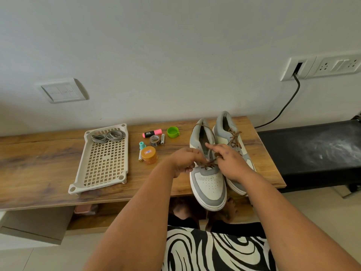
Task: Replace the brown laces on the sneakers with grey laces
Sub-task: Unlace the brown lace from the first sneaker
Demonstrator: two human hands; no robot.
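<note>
Two sneakers [210, 180] sit on my table [45, 173], the far one partly hidden behind my right hand [231, 163]. Both hands pinch the near sneaker's brown lace [208, 165]; my left hand [185, 160] covers part of it. Two grey lace [108, 136] coils lie in one tray [82, 173].

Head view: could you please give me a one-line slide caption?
Both hands, left hand and right hand, pinch the brown lace on the near sneaker; grey laces wait in the tray.
</note>
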